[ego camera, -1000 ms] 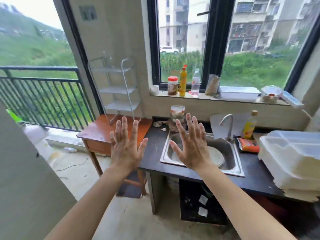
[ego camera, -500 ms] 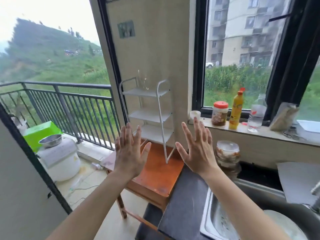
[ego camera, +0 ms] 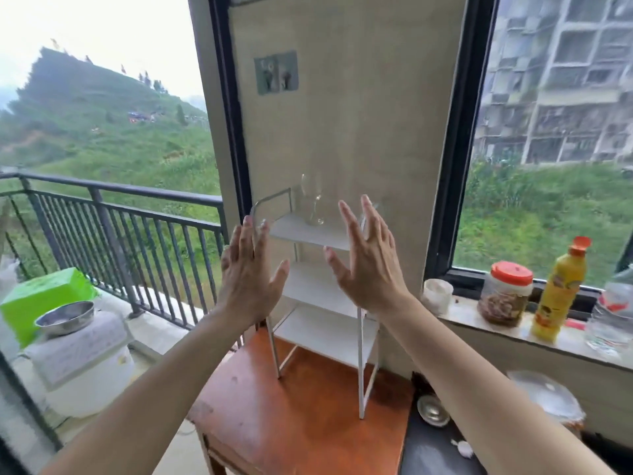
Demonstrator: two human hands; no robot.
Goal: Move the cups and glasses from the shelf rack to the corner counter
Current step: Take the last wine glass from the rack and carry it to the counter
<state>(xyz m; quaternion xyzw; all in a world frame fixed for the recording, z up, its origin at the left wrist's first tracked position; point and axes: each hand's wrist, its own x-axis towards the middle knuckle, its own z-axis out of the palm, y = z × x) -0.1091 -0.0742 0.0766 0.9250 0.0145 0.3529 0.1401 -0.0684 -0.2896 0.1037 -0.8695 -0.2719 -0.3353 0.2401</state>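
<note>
Wooden table (ego camera: 301, 416) by the wall has the white rack (ego camera: 318, 286) standing on it, three shelves. Only thing I can make out on it is one clear glass (ego camera: 312, 200) on the top shelf, back left, pretty blurry. Left hand (ego camera: 248, 279) and right hand (ego camera: 368, 265) are both spread flat, empty, apart, up in front of the rack. I'd take the glass low around the body with one hand and lift straight up so it clears the frame.
</note>
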